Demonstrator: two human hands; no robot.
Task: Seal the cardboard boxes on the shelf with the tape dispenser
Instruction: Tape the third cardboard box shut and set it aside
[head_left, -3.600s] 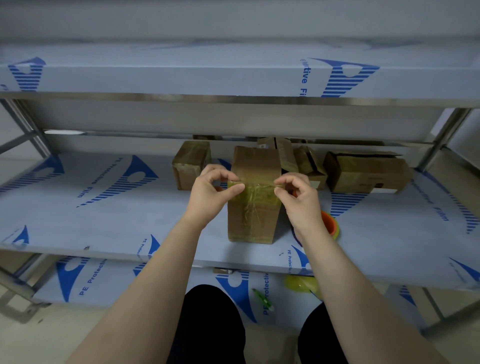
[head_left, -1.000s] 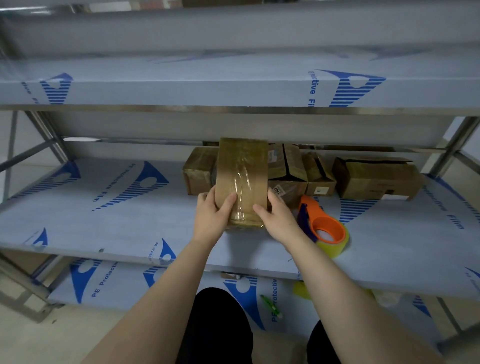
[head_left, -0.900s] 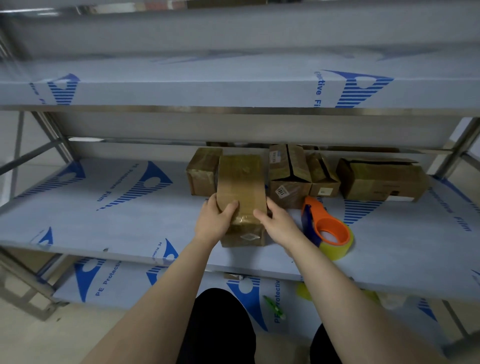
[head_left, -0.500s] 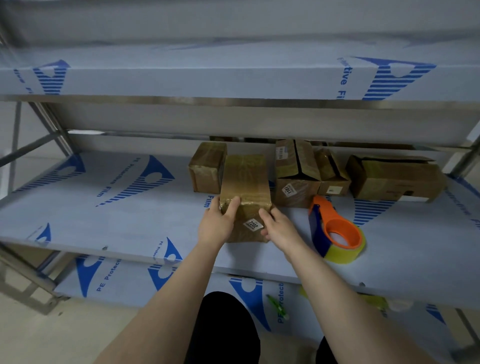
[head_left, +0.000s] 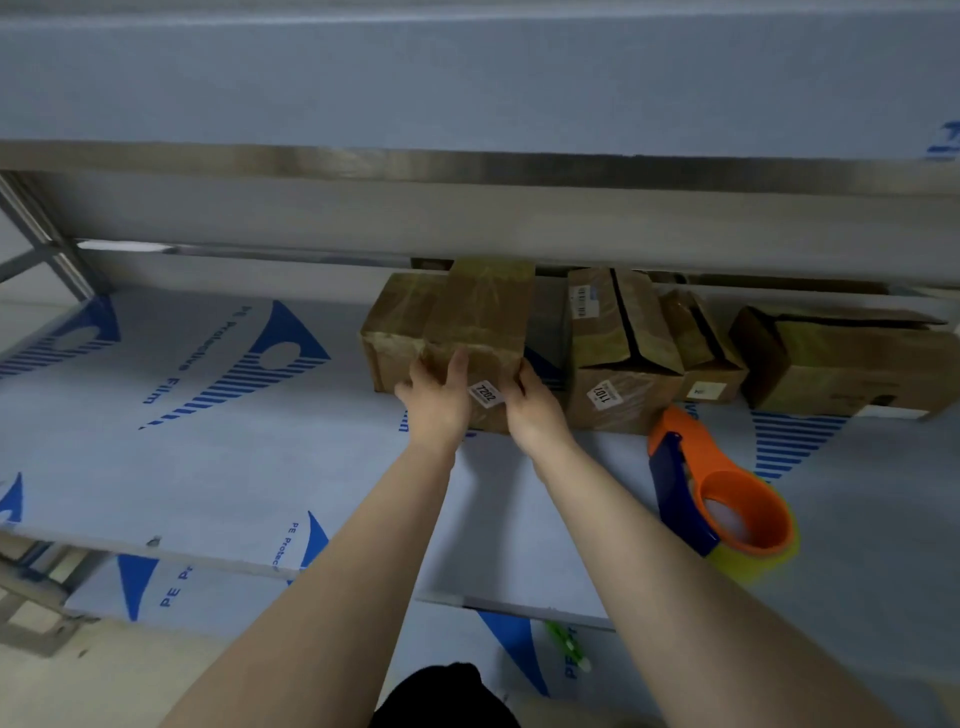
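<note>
- Cardboard box, brown and oblong, wrapped in glossy clear tape and bearing a white label marked 2022 (head_left: 483, 322): appears to rest lengthwise on the pale film-covered metal shelf (head_left: 208, 441), labelled end toward the viewer. Its left flank lies close against a second taped brown box (head_left: 395, 322); whether they touch cannot be told.
- Left grip (head_left: 436, 400): closed on the near left corner of the labelled box, thumb laid up the end face.
- Right grip (head_left: 535, 410): clasps the near right corner; its fingers past the edge are hidden.
- Neighbours to the right: a brown box with a dark open seam along its top (head_left: 618, 338), separated from the held box by a narrow gap; a smaller brown box (head_left: 701, 343); a long low brown carton (head_left: 852, 358).
- Orange-and-blue tape dispenser carrying a yellowish roll (head_left: 727, 499): lies on the shelf beside the right forearm, untouched.
- Step in hand (judged): seating the sealed box in the row at the back of the shelf.
- Technique: push evenly with both grips so that the box travels straight and does not skew into the open-seamed neighbour. Slide rather than lift, since the grey upper shelf (head_left: 467, 78) hangs low over the row. Release only when the box sits square with the taped box on its left.
- What follows (judged): the right grip lies nearer the dispenser, and the open-seamed box is the closest candidate for sealing.
</note>
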